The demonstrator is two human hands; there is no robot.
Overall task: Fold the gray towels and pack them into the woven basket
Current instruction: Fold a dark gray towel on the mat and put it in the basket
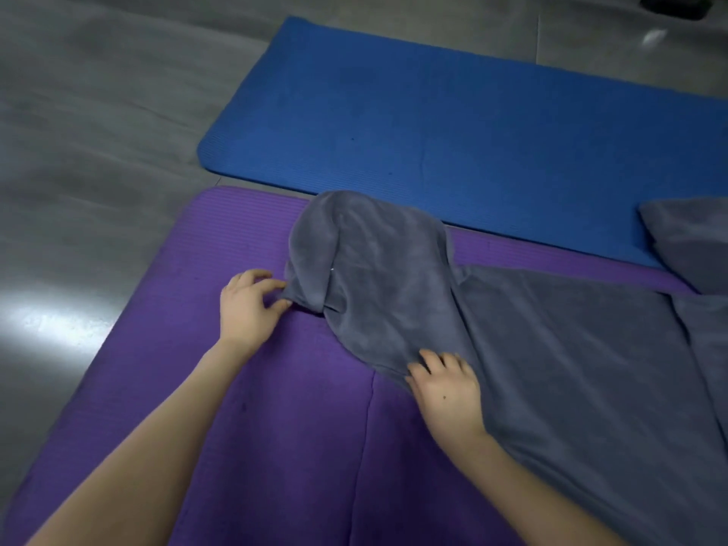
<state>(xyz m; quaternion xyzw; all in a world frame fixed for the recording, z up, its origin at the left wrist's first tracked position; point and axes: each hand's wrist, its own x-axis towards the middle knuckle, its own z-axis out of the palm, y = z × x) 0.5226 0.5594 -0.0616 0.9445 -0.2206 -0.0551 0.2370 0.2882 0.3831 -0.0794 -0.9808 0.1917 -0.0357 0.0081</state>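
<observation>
A large gray towel (532, 348) lies rumpled across the purple mat (256, 407), its left end bunched into a rounded hump. My left hand (246, 305) pinches the towel's left corner between thumb and fingers. My right hand (445, 384) grips the towel's near edge, fingers curled into the cloth. A second gray towel (693, 242) lies at the right edge, partly on the blue mat. No woven basket is in view.
A blue mat (433, 120) lies beyond the purple one, parallel to it. Gray tiled floor (98, 132) spreads to the left and behind. A dark object (675, 3) sits at the top right corner.
</observation>
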